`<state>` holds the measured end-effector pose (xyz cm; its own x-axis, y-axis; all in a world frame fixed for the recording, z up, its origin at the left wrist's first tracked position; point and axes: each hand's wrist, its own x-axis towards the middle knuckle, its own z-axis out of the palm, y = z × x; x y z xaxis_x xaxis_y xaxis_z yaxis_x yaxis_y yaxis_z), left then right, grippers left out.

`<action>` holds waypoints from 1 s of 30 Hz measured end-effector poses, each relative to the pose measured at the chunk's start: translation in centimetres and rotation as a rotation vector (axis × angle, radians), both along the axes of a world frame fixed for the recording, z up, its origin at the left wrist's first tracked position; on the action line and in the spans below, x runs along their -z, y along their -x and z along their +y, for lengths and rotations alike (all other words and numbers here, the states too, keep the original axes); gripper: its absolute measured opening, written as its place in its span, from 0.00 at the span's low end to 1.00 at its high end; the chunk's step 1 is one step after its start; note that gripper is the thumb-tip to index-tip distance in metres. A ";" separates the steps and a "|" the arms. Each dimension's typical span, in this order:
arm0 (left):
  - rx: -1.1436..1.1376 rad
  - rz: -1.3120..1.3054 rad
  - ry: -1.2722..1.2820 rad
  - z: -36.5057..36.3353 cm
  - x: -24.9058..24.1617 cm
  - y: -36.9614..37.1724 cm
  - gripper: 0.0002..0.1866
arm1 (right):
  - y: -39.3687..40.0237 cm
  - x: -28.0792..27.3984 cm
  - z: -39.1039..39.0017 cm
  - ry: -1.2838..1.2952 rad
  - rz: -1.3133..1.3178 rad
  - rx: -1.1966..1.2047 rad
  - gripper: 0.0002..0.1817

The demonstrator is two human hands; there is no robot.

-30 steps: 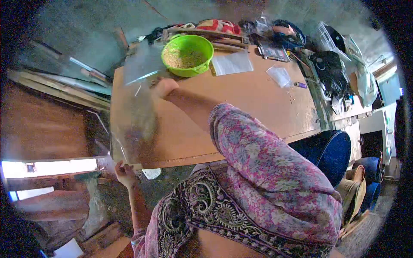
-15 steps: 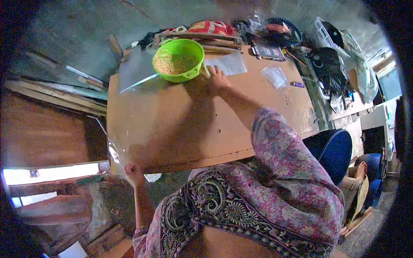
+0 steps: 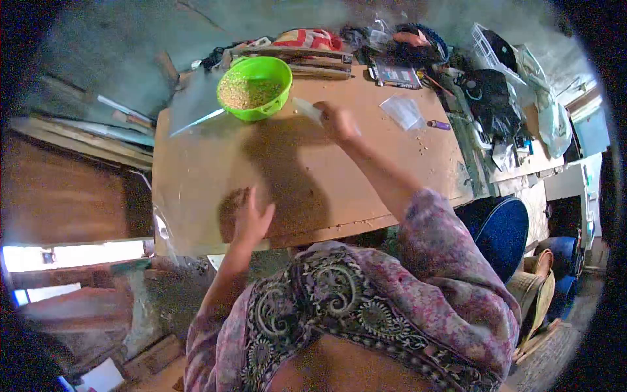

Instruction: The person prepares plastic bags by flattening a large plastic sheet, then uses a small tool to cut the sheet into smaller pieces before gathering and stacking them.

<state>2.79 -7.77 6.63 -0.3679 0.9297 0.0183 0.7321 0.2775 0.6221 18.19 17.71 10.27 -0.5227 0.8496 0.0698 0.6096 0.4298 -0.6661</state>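
My right hand (image 3: pixel 339 123) is closed on a clear plastic bag (image 3: pixel 307 108), whose pale end sticks out to the left of the fingers. Just left of it stands a bright green bowl (image 3: pixel 285 77), partly filled with yellowish kernels or grains (image 3: pixel 245 93). Over the table's near edge, my left hand (image 3: pixel 251 221) is open, fingers apart, holding nothing. Both hands throw shadows on the brown tabletop (image 3: pixel 366 176).
Flat clear plastic bags (image 3: pixel 402 112) lie at the right, beside a purple lighter (image 3: pixel 439 125) and scattered kernels (image 3: pixel 421 145). Wooden pieces (image 3: pixel 300 59) and a boxed item (image 3: pixel 395 75) line the back. Black bags (image 3: pixel 491 98) are on the far right. A blue drum (image 3: pixel 499 225) stands below.
My right hand has picked up the plastic bag from beside the bowl and drawn it nearer. My left hand has come from the table's left corner to above its front part and opened.
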 end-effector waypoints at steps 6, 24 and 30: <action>-0.088 -1.240 -0.100 8.2 -0.8 -2.7 0.32 | -2.4 -1.6 -3.7 0.913 1.001 0.343 0.20; -0.217 -1.067 -0.171 11.9 6.0 -4.0 0.21 | -7.8 1.3 -9.4 -0.498 0.050 -0.427 0.15; -0.033 0.189 -0.238 9.0 -2.3 -7.8 0.33 | -8.0 -1.3 -7.1 0.263 0.492 0.220 0.13</action>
<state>10.55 1.19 8.90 -0.3672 0.8788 0.3049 0.8342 0.1662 0.5258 26.15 10.63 11.59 -0.2923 0.9558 0.0312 0.2587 0.1105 -0.9596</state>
